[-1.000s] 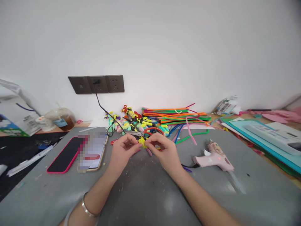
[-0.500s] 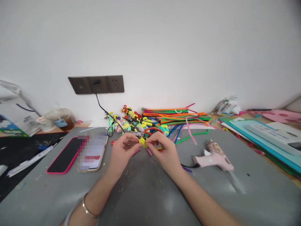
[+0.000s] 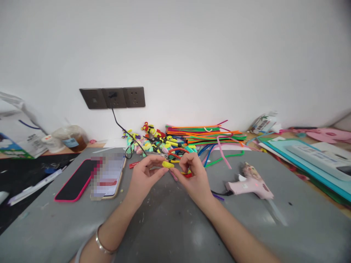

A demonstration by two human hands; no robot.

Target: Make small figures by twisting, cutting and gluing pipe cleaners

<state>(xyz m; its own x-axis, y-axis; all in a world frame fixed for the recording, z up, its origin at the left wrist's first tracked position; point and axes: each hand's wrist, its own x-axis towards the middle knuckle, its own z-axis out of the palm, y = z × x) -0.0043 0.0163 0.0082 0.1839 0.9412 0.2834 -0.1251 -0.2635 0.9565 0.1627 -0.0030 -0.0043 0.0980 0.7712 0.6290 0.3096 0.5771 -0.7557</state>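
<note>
A small bent piece of yellow pipe cleaner (image 3: 168,165) is pinched between the thumb and fingers of my left hand (image 3: 146,174), just above the grey work surface. My right hand (image 3: 193,175) is close on its other side, with the thumb tip at the right end of the piece. The right index finger is curled back and apart from the thumb. Behind my hands, pliers with red-orange handles (image 3: 177,150) lie partly hidden in a heap of small colourful fuzzy pieces and figures (image 3: 149,146).
Bundles of pipe cleaners (image 3: 208,136) lie along the wall. A pink glue gun (image 3: 251,185) rests at right, near blue folders (image 3: 309,164). Two phones, one black-screened (image 3: 75,182) and one lit (image 3: 109,179), lie at left. A drink cup (image 3: 73,140) stands behind them. A black cord (image 3: 120,127) hangs from the socket.
My right fingers have opened and curled back from the yellow piece, which now shows more fully, lying sideways in my left pinch. The left hand has barely moved.
</note>
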